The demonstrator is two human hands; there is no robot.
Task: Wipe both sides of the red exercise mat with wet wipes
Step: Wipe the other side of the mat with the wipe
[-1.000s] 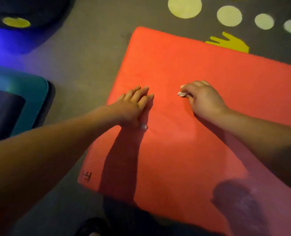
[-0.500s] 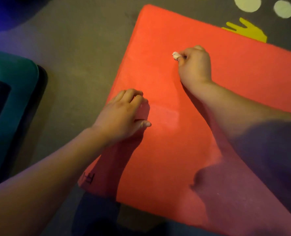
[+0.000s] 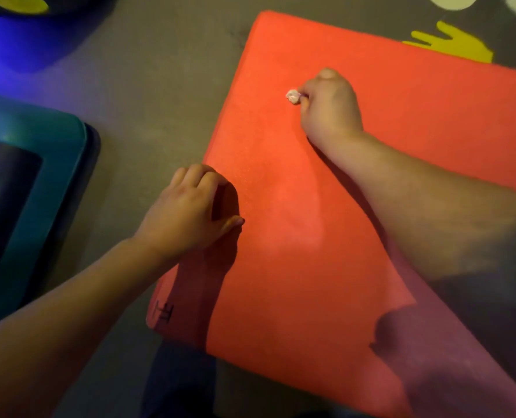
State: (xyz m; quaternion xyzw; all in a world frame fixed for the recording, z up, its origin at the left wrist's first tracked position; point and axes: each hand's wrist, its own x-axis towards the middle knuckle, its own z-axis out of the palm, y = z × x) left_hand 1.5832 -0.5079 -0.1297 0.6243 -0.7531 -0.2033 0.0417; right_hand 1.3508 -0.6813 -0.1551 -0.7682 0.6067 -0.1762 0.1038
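Note:
The red exercise mat lies flat on the floor and fills the middle and right of the head view. My right hand pinches a small balled-up wet wipe and presses it on the mat's far part, near the left side. My left hand sits at the mat's left edge with its fingers curled over that edge and its thumb lying on the red surface. A dark hand-written mark shows at the mat's near left corner.
A teal-rimmed dark mat lies on the floor to the left. The grey play carpet has a yellow hand print and pale circles beyond the red mat. A dark round object glows blue at top left.
My left hand has slid from flat on the mat to its left edge and curled its fingers. My right hand carried the wipe farther up the mat.

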